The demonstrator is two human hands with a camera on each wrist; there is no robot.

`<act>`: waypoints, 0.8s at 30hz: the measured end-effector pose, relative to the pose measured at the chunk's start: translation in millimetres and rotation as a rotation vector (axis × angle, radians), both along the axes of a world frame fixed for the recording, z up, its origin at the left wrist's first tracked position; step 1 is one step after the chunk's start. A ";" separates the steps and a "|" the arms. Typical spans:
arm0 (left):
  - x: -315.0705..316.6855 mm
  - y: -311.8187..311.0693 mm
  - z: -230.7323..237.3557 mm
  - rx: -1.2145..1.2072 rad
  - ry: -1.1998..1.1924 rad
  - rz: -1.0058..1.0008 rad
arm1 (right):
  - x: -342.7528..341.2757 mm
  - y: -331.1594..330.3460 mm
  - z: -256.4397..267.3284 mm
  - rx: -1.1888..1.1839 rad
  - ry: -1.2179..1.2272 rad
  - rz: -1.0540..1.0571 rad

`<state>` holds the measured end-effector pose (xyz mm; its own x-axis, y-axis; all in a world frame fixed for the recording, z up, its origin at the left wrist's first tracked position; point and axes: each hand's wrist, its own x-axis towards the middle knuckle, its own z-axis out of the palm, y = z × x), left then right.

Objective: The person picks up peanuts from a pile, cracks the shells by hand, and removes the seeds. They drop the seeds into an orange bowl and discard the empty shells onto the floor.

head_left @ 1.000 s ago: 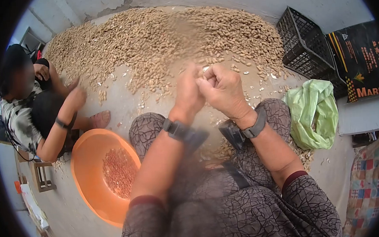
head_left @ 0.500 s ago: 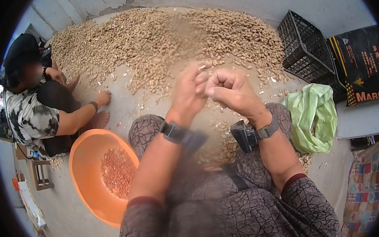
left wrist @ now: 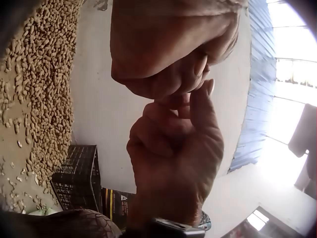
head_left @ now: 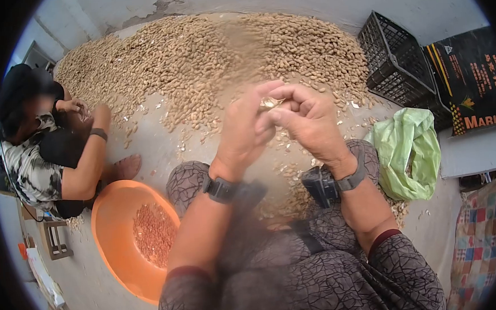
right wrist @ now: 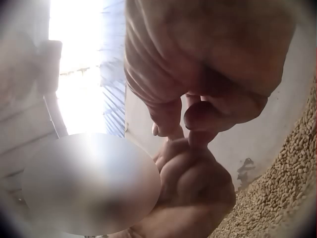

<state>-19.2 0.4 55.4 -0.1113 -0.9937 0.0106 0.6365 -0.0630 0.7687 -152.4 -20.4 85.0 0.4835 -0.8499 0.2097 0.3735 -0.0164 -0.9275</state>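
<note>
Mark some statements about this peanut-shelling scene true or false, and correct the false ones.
1. The orange basin holds reddish shelled peanuts. True.
2. The pale green plastic bag lies to the person's left. False: the pale green plastic bag lies to the person's right.
3. The left hand and right hand meet at a peanut shell. True.
4. The black plastic crate stands at the left end of the unshelled peanut pile. False: the black plastic crate stands by its right end.
</note>
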 end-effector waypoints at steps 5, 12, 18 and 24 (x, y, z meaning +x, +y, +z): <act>1.3 -0.4 -10.3 -0.018 0.127 -0.129 | 2.4 -2.9 -9.4 -0.125 0.115 -0.128; 2.7 -0.9 -4.7 0.008 -0.098 0.045 | -5.6 -11.1 -20.4 -0.651 0.477 -0.450; 5.4 1.7 -1.0 0.028 -0.107 -0.024 | -4.5 -7.3 -16.7 -0.814 0.360 -0.463; 6.0 3.8 -3.3 -0.001 -0.066 -0.075 | -7.4 1.7 -4.5 -0.670 0.338 -0.329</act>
<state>-13.2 4.2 52.0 -0.1857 -0.9826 0.0023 0.5780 -0.1074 0.8089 -159.8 -18.8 80.5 0.3593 -0.7053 0.6111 -0.0453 -0.6673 -0.7435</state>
